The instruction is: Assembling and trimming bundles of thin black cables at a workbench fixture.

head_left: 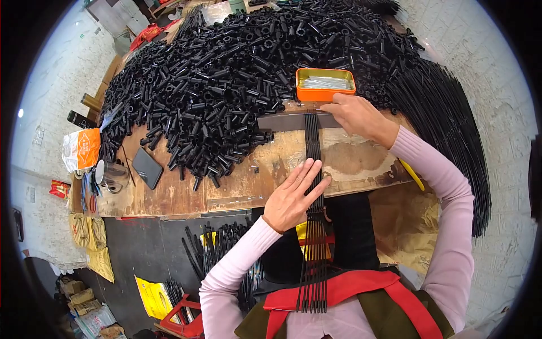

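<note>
A row of several thin black rods [311, 141] runs from the table over its front edge to my lap, the far ends lying across a flat dark grey strip [282, 122]. My left hand [295, 195] rests on the rods with its fingers stretched out flat. Beyond it, my right hand [358, 117] is closed, fingertips pressed together beside the rods' far ends, over the right part of the strip. What those fingers hold, if anything, is hidden. Just past my right hand stands an orange tin [326, 96] with thin silvery pins or wires inside.
A large heap of black tubular parts [226, 73] covers the back of the wooden table [243, 192]. Long black rods [451, 130] pile up at the right. A phone [147, 168], a glass mug [113, 176] and a yellow-handled tool [411, 174] lie near the front edge.
</note>
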`<move>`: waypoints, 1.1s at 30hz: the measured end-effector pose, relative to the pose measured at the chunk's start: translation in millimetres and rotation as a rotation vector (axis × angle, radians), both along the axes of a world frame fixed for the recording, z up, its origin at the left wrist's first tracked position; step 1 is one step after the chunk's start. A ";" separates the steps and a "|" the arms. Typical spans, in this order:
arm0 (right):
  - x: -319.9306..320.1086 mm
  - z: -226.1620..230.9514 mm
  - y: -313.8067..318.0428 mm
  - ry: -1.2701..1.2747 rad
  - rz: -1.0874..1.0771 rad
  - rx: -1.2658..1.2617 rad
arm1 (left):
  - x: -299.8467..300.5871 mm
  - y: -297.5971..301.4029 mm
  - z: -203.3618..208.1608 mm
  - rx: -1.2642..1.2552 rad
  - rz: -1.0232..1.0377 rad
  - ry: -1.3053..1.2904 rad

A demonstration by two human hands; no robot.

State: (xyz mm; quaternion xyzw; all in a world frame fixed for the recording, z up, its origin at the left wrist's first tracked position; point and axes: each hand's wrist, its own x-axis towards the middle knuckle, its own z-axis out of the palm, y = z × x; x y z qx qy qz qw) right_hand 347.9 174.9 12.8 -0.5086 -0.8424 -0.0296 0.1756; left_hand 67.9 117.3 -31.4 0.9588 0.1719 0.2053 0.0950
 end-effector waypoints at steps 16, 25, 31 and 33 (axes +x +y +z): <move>-4.4 -10.1 28.2 0.163 0.060 -0.073 | 0.9 -1.1 2.4 -0.011 0.009 0.028; -10.8 -10.6 25.5 0.216 0.069 -0.005 | -0.4 -0.9 2.9 -0.020 0.012 0.035; -12.5 -7.4 22.7 0.343 0.119 -0.046 | 1.0 -0.9 2.5 -0.006 0.011 0.036; -12.2 1.4 13.6 0.123 -0.078 0.007 | -1.2 -1.3 3.7 -0.013 0.014 0.039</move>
